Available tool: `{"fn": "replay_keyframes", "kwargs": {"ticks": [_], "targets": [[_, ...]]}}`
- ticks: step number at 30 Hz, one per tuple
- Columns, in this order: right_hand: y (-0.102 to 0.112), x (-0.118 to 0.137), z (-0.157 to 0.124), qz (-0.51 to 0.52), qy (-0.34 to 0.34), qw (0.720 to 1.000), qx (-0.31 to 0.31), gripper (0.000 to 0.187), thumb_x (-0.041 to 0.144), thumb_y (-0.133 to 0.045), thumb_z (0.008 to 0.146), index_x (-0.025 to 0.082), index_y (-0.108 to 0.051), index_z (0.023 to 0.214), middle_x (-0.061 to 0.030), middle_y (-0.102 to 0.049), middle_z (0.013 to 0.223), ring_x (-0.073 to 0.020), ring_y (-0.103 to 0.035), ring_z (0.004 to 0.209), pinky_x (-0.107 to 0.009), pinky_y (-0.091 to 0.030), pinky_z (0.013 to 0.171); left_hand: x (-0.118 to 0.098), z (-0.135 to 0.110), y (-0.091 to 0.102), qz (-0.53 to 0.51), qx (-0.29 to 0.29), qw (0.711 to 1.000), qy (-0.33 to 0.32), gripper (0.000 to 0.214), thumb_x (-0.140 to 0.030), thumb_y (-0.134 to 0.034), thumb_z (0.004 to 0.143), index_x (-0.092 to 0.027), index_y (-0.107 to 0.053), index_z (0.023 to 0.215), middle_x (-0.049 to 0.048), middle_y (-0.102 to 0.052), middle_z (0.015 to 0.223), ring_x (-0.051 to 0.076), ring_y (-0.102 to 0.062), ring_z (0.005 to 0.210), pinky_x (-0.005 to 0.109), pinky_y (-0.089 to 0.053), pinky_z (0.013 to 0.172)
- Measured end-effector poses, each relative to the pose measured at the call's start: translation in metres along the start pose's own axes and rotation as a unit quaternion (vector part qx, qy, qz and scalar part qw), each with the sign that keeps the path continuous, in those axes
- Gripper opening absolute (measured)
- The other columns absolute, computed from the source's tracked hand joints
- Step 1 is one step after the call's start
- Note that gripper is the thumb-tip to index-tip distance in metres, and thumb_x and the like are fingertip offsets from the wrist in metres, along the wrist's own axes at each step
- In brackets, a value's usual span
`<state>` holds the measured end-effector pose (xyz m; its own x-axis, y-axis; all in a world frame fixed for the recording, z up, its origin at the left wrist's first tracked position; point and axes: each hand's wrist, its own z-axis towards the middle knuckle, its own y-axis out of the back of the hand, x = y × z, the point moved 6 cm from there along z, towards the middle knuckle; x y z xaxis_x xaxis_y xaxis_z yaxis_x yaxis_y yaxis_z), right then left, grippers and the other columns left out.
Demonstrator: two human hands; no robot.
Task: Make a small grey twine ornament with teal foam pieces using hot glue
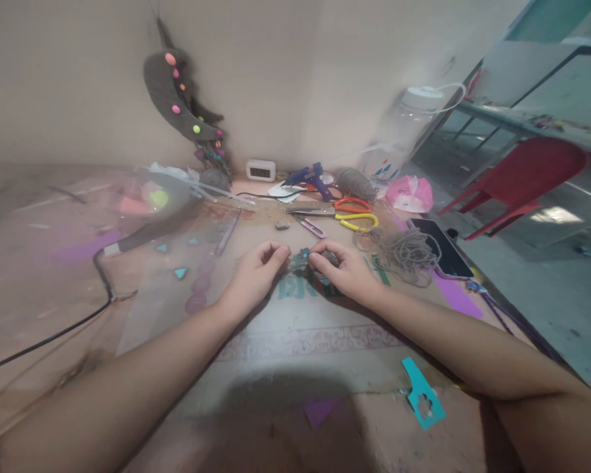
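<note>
Both hands meet low over the middle of the table, fingers pinched. Between them is a small grey-and-teal piece (303, 255), which looks like yarn with teal bits; its exact kind is too small to make out. My right hand (343, 268) is closed on its right side. At its left, my left hand (262, 268) is closed too, thumb against the fingertips, and whatever it pinches is hidden. Beyond the hands lie a pink craft knife (311, 227) and a small grey lump (282, 225). Loose grey yarn (408, 253) is heaped right of my right hand.
Yellow-and-orange-handled scissors (357, 217), a blue glue gun (310, 177), a white digital clock (261, 171) and a water bottle (404, 131) stand behind. A phone (440, 248) lies right. Teal triangles (180, 272) lie left, a cut teal sheet (423, 397) in front. A decorated grey crescent (177, 98) hangs on the wall.
</note>
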<state>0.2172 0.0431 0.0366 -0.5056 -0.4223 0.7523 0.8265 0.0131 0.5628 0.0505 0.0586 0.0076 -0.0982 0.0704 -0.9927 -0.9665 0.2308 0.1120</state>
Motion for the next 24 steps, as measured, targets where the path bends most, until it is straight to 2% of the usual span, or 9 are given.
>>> {"fn": "replay_keyframes", "kwargs": {"ticks": [4, 6, 8, 9, 11, 12, 16, 20, 24], "targets": [[0.0, -0.0001, 0.0001, -0.002, -0.004, 1.0, 0.001, 0.017, 0.03, -0.056, 0.089, 0.02, -0.061, 0.076, 0.0003, -0.066, 0.072, -0.0143, -0.061, 0.07, -0.027, -0.048, 0.071, -0.0012, -0.0007, 0.0006, -0.014, -0.003, 1.0, -0.012, 0.042, -0.046, -0.045, 0.095, -0.02, -0.051, 0.063, -0.0008, -0.052, 0.064, 0.014, -0.049, 0.064, 0.026, -0.04, 0.063], [0.0002, 0.0003, 0.0003, -0.004, -0.003, 1.0, -0.001, 0.017, 0.031, -0.057, 0.089, 0.02, -0.06, 0.076, 0.0003, -0.066, 0.072, -0.0143, -0.061, 0.069, -0.027, -0.048, 0.071, -0.0001, -0.0005, 0.0005, -0.012, -0.004, 1.0, -0.004, 0.039, -0.046, -0.049, 0.093, -0.02, -0.052, 0.065, -0.0011, -0.052, 0.064, 0.013, -0.049, 0.063, 0.026, -0.039, 0.062], [0.0004, 0.0006, 0.0004, -0.005, -0.001, 1.0, -0.002, 0.017, 0.03, -0.057, 0.089, 0.02, -0.06, 0.076, 0.0003, -0.066, 0.071, -0.0142, -0.06, 0.068, -0.027, -0.048, 0.07, 0.0016, 0.0001, 0.0024, -0.019, -0.024, 1.0, 0.006, 0.021, -0.039, -0.061, 0.086, -0.019, -0.06, 0.08, -0.0003, -0.059, 0.076, 0.013, -0.053, 0.067, 0.025, -0.042, 0.064], [0.0005, 0.0006, 0.0005, -0.005, -0.001, 1.0, -0.002, 0.017, 0.03, -0.057, 0.089, 0.02, -0.06, 0.075, 0.0003, -0.066, 0.071, -0.0142, -0.06, 0.068, -0.027, -0.048, 0.07, 0.0024, 0.0005, 0.0033, -0.025, -0.034, 0.999, 0.011, 0.019, -0.035, -0.066, 0.082, -0.019, -0.063, 0.092, 0.0006, -0.062, 0.084, 0.013, -0.056, 0.07, 0.025, -0.043, 0.065], [0.0006, 0.0006, 0.0006, -0.006, -0.002, 1.0, -0.001, 0.018, 0.03, -0.056, 0.089, 0.02, -0.06, 0.075, 0.0003, -0.066, 0.071, -0.0141, -0.06, 0.067, -0.027, -0.048, 0.069, 0.0034, 0.0011, 0.0026, -0.037, -0.031, 0.999, 0.017, 0.031, -0.029, -0.067, 0.08, -0.019, -0.063, 0.109, 0.002, -0.065, 0.093, 0.013, -0.059, 0.073, 0.025, -0.046, 0.068], [0.0007, 0.0006, 0.0007, -0.007, -0.002, 1.0, -0.001, 0.018, 0.03, -0.056, 0.089, 0.02, -0.06, 0.075, 0.0002, -0.066, 0.071, -0.0141, -0.06, 0.067, -0.027, -0.048, 0.069, 0.0036, 0.0012, 0.001, -0.037, -0.019, 0.999, 0.019, 0.032, -0.03, -0.065, 0.082, -0.018, -0.065, 0.111, 0.0023, -0.066, 0.091, 0.013, -0.059, 0.073, 0.025, -0.046, 0.069], [0.0009, 0.001, 0.0008, -0.012, 0.004, 1.0, -0.002, 0.018, 0.03, -0.056, 0.089, 0.02, -0.061, 0.076, -0.0003, -0.067, 0.072, -0.0145, -0.06, 0.068, -0.027, -0.048, 0.07, 0.0016, -0.0003, -0.0042, -0.014, 0.024, 0.999, 0.016, 0.031, -0.042, -0.06, 0.088, -0.017, -0.072, 0.1, 0.0034, -0.069, 0.079, 0.015, -0.061, 0.072, 0.027, -0.048, 0.069], [0.0002, 0.0014, 0.0005, -0.015, 0.01, 1.0, -0.002, 0.017, 0.03, -0.057, 0.09, 0.02, -0.062, 0.077, -0.0004, -0.068, 0.073, -0.0146, -0.061, 0.07, -0.027, -0.048, 0.07, 0.0006, -0.0017, -0.005, 0.01, 0.027, 0.999, 0.014, 0.025, -0.042, -0.066, 0.083, -0.02, -0.074, 0.091, 0.0041, -0.072, 0.083, 0.018, -0.063, 0.074, 0.029, -0.049, 0.067], [-0.0005, 0.0004, 0.0003, 0.01, 0.006, 1.0, 0.013, 0.023, 0.034, -0.053, 0.093, 0.019, -0.063, 0.079, -0.0006, -0.067, 0.073, -0.0145, -0.062, 0.07, -0.026, -0.047, 0.069, 0.0013, -0.0021, -0.0042, 0.031, 0.022, 0.999, 0.015, 0.024, -0.042, -0.066, 0.083, -0.02, -0.072, 0.085, 0.0039, -0.071, 0.079, 0.018, -0.062, 0.072, 0.029, -0.049, 0.065]]}}
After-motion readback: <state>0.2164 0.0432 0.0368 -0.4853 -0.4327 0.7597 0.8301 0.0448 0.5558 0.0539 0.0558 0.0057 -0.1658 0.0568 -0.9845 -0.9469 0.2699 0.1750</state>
